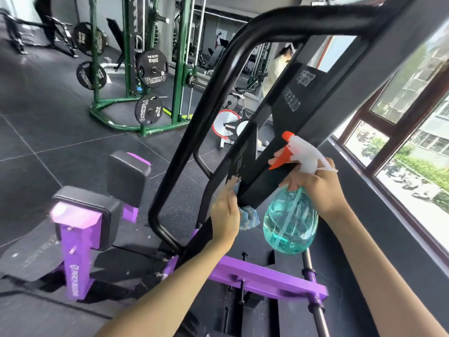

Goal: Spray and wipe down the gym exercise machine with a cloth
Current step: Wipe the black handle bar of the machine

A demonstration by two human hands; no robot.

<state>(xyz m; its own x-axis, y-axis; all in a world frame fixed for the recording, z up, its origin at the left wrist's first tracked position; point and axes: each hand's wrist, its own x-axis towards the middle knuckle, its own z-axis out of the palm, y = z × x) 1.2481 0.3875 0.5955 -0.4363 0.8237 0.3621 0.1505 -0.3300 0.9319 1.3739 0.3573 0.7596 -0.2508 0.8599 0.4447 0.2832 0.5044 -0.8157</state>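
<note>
Head view: my left hand (224, 212) is curled around a blue cloth (248, 218) and presses it flat against the slanted black beam of the exercise machine (264, 166). The cloth sits between my palm and the metal. 1 bunch of it pokes out above my fingertips and another hangs out below the heel of the hand.

My right hand (320, 188) grips the neck of a spray bottle (290, 220) just right of the cloth, on the other side of the same beam. The fingers are wrapped tight under the white sprayer head, and 1 fingertip shows beside the orange trigger (283, 158). I cannot tell whether it is squeezing. The teal body, partly full of clear liquid, hangs below my fist, close to the cloth but not touching it. The orange nozzle tip points up and left, along the beam.

A curved black tube (194, 117) loops round left of my left hand. Lower down is the purple base (255, 276), with 2 black pads (127, 176) to the left. Across the floor stands a green rack (181, 69) hung with weight plates (151, 68), 1 marked 20KG. A window (413, 117) runs along my right.
</note>
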